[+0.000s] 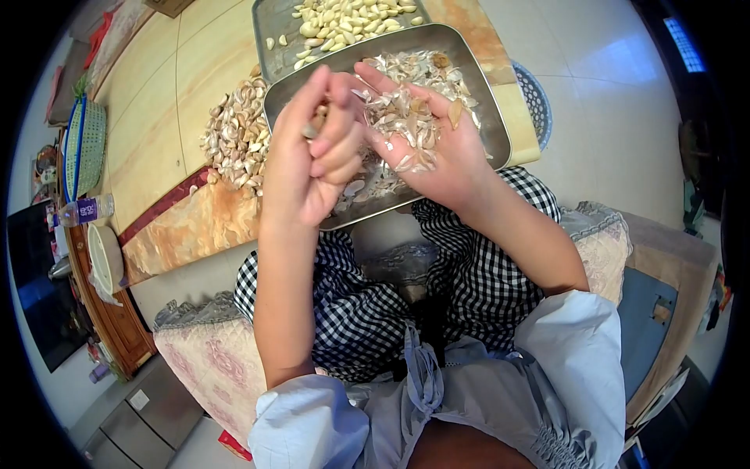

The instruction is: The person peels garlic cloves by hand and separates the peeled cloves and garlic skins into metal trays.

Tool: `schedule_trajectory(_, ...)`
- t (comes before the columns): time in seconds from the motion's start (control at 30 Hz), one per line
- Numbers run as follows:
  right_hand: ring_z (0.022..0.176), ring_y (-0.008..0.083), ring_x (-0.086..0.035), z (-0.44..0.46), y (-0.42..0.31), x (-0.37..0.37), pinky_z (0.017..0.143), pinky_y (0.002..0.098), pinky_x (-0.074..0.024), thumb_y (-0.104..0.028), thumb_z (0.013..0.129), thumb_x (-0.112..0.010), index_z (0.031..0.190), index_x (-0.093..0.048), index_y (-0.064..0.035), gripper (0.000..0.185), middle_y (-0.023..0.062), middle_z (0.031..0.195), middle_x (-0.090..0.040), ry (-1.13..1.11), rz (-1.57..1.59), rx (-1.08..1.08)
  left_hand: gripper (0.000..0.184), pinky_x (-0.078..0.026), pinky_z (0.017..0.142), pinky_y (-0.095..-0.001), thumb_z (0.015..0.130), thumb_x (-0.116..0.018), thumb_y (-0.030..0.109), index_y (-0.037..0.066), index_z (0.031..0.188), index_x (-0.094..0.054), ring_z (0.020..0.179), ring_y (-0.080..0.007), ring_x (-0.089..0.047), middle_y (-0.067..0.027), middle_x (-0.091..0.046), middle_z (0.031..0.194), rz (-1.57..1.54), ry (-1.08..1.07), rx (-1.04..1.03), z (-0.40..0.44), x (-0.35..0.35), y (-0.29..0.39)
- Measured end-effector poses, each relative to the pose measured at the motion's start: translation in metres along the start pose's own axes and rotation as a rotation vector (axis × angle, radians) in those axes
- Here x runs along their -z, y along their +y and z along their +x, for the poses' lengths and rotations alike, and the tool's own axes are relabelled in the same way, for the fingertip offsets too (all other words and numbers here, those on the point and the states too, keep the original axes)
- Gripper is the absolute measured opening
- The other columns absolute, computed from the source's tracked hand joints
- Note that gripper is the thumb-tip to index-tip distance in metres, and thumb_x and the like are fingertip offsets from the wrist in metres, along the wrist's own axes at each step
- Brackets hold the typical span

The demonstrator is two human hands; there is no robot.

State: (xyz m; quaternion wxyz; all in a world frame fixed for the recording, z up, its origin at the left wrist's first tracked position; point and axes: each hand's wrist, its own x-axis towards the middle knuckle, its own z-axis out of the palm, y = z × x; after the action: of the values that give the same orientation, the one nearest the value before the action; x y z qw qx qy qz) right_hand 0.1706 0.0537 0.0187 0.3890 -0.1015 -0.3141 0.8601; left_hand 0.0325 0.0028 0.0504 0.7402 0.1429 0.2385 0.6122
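Observation:
Over a metal tray [500, 129] of loose garlic skins, both of my hands are raised close together. My left hand [316, 148] has its fingers curled around a garlic clove [319, 121], partly hidden by the fingers. My right hand [437, 148] is palm up with its fingers spread, and a heap of papery garlic skins [410, 121] lies on the palm. To the left of the tray is a pile of unpeeled garlic cloves [238, 133] on the table. Peeled white cloves [344, 23] lie in a second tray [269, 59] behind.
The marble-patterned table [141, 102] extends to the left, with a woven basket [86, 148], a plastic bottle [87, 209] and a pale round container [105, 258] along its far left side. A blue perforated basket [533, 105] is beyond the tray's right edge.

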Motion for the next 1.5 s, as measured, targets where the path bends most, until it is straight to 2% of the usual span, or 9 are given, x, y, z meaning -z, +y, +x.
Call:
schedule_trajectory(0.03,0.111,0.0207,-0.045,0.003,0.000,0.001,0.097,0.0300,-0.0394,0.005,0.084,-0.041,0.121,-0.037,0.0074,0.037,0.0169,0.120,-0.044,0.099,0.647,-0.251,0.028,-0.018,0.030,-0.0173,0.094,-0.034,0.026,0.004,0.079,-0.044,0.035,-0.0053,-0.024,0.0015,-0.032,0.050,-0.286,-0.097,0.024,0.002,0.005,0.001)
schedule_trajectory(0.13,0.111,0.0232,-0.045,-0.001,0.003,-0.003,0.098,0.0302,-0.0388,0.002,0.085,-0.041,0.119,-0.036,0.0087,0.036,0.0182,0.119,-0.045,0.059,0.095,-0.016,0.028,-0.019,0.029,-0.0174,0.094,-0.033,0.027,0.006,0.076,-0.040,0.036,-0.0061,-0.025,0.0002,-0.031,0.052,-0.355,-0.017,0.020,0.004,0.009,0.001)
schedule_trajectory(0.33,0.110,0.0249,-0.046,0.005,-0.002,0.003,0.097,0.0303,-0.0387,-0.002,0.086,-0.040,0.119,-0.037,0.0071,0.034,0.0177,0.116,-0.047,0.272,0.489,-0.209,0.029,-0.019,0.030,-0.0189,0.093,-0.038,0.027,0.007,0.072,-0.044,0.038,-0.0060,-0.029,0.0007,-0.035,0.052,-0.309,-0.049,0.051,0.006,0.017,-0.001)
schedule_trajectory(0.5,0.113,0.0233,-0.044,0.002,-0.004,0.001,0.099,0.0304,-0.0362,-0.005,0.087,-0.040,0.119,-0.038,0.0071,0.034,0.0168,0.119,-0.044,0.297,0.346,-0.263,0.023,-0.033,0.041,-0.0217,0.087,-0.046,0.012,0.005,0.102,-0.062,0.044,-0.0096,-0.045,-0.0056,-0.052,0.053,1.397,-0.084,-0.404,-0.001,-0.020,-0.025)
schedule_trajectory(0.7,0.117,0.0239,-0.039,0.002,0.001,0.006,0.100,0.0314,-0.0340,-0.007,0.089,-0.033,0.122,-0.036,0.0078,0.036,0.0181,0.123,-0.041,0.255,0.411,-0.320,0.033,-0.042,0.050,-0.0255,0.079,-0.048,0.001,0.007,0.109,-0.059,0.050,-0.0130,-0.051,-0.0139,-0.053,0.061,1.701,-0.034,-0.516,-0.004,-0.007,-0.038)
schedule_trajectory(0.97,0.110,0.0230,-0.046,0.001,-0.007,0.008,0.096,0.0302,-0.0382,-0.006,0.089,-0.025,0.118,-0.041,0.0075,0.036,0.0167,0.119,-0.046,0.149,0.577,-0.354,0.023,-0.031,0.043,-0.0170,0.082,-0.045,0.003,0.002,0.098,-0.061,0.046,-0.0035,-0.041,-0.0014,-0.051,0.057,1.383,0.191,-0.543,-0.006,-0.016,-0.029)
schedule_trajectory(1.07,0.111,0.0254,-0.045,-0.005,-0.004,0.008,0.096,0.0327,-0.0386,-0.009,0.090,-0.023,0.119,-0.039,0.0083,0.037,0.0176,0.120,-0.045,0.011,-0.330,0.089,0.022,-0.029,0.041,-0.0158,0.085,-0.043,0.004,0.001,0.097,-0.061,0.045,-0.0011,-0.038,0.0008,-0.052,0.059,1.126,0.255,-0.525,-0.006,-0.014,-0.021)
schedule_trajectory(1.13,0.110,0.0271,-0.045,-0.004,-0.012,0.016,0.096,0.0355,-0.0385,-0.010,0.090,-0.026,0.117,-0.040,0.0093,0.036,0.0183,0.120,-0.044,-0.010,0.705,-0.202,0.022,-0.025,0.039,-0.0159,0.088,-0.040,0.006,0.000,0.096,-0.060,0.043,-0.0008,-0.033,0.0013,-0.049,0.056,0.970,0.250,-0.485,-0.006,-0.015,-0.016)
schedule_trajectory(1.5,0.109,0.0295,-0.046,-0.019,-0.107,0.076,0.095,0.0394,-0.0385,-0.010,0.088,-0.025,0.114,-0.043,0.0075,0.037,0.0203,0.114,-0.048,0.110,0.939,-0.033,0.024,-0.017,0.033,-0.0168,0.089,-0.044,0.012,-0.004,0.104,-0.053,0.037,-0.0014,-0.024,0.0051,-0.030,0.048,0.735,0.312,-0.428,-0.001,-0.006,-0.010)
